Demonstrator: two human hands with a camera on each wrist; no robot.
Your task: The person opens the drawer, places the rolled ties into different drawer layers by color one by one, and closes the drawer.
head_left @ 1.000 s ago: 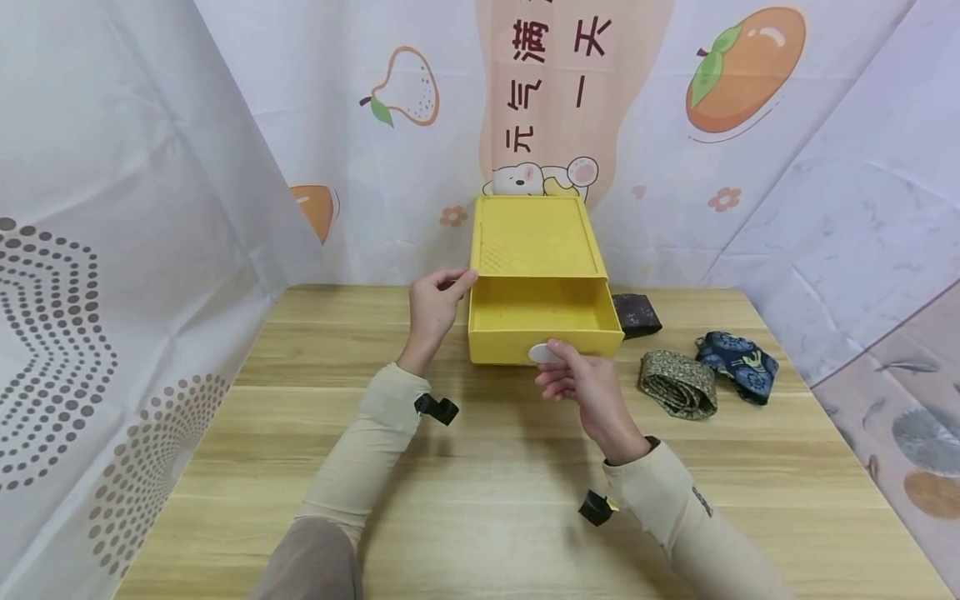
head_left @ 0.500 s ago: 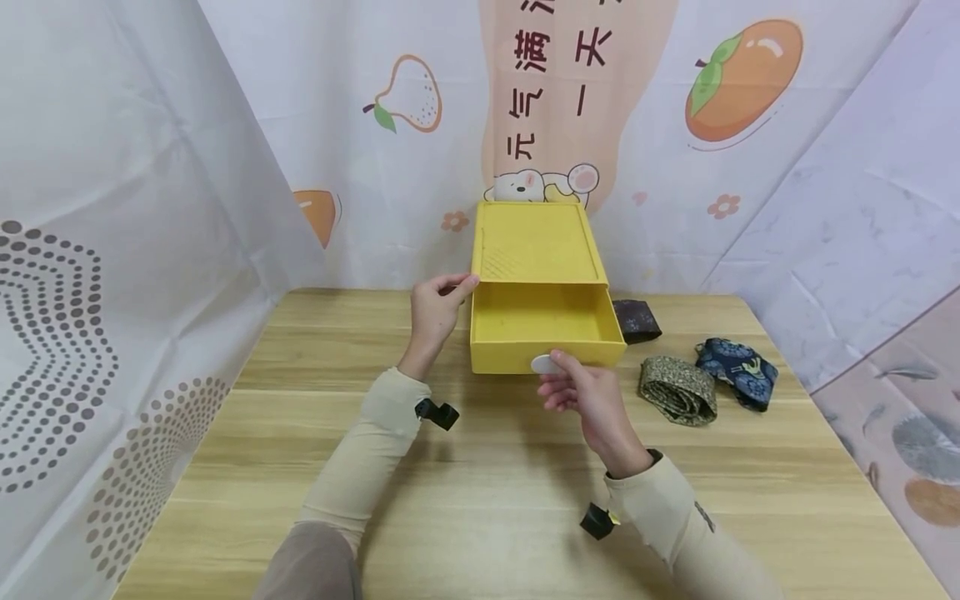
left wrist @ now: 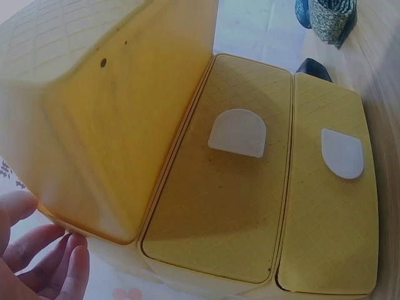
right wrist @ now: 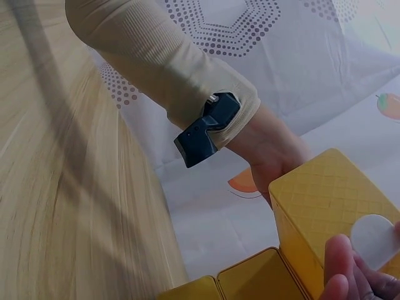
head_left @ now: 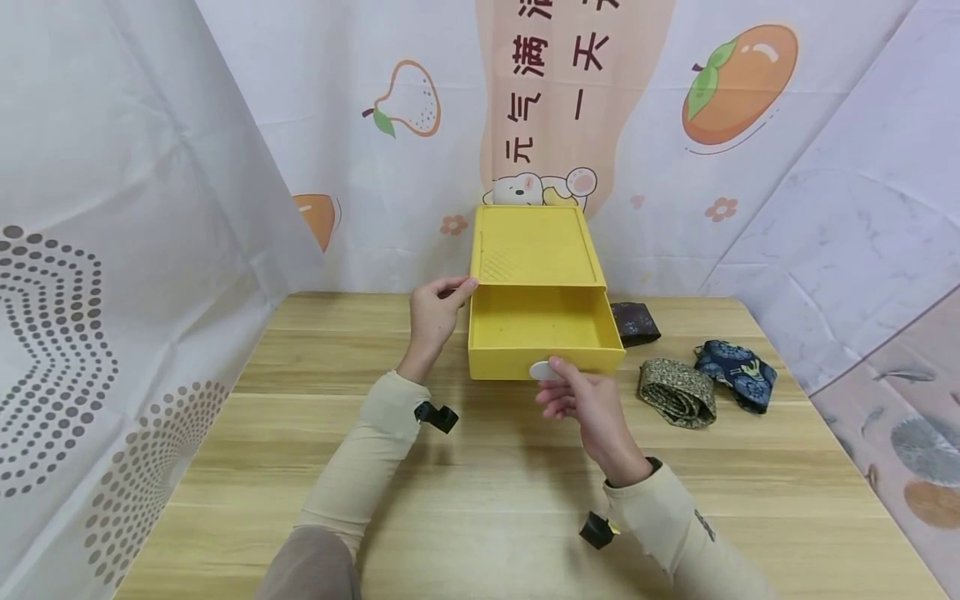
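Observation:
A yellow plastic drawer cabinet (head_left: 538,246) stands against the back curtain, its top drawer (head_left: 502,364) pulled well out and bare inside. My right hand (head_left: 592,408) pinches the white tab handle (head_left: 542,370) on that drawer's front, the thumb lying over it. At the cabinet's upper left front corner, my left hand (head_left: 435,312) holds the edge between thumb and curled fingers. Below the pulled drawer, the left wrist view shows a middle drawer (left wrist: 212,206) and a lower drawer (left wrist: 328,237), both closed, each with a white tab.
Right of the cabinet lie a rolled olive patterned necktie (head_left: 678,393), a folded navy floral necktie (head_left: 737,375) and a dark folded cloth piece (head_left: 636,323) partly behind the cabinet. All sit on a wood-grain table (head_left: 480,517), with printed curtains (head_left: 360,250) behind and beside it.
The top drawer has slid a little further out toward me, my right hand moving with it on the handle. My left hand has stayed at the cabinet corner.

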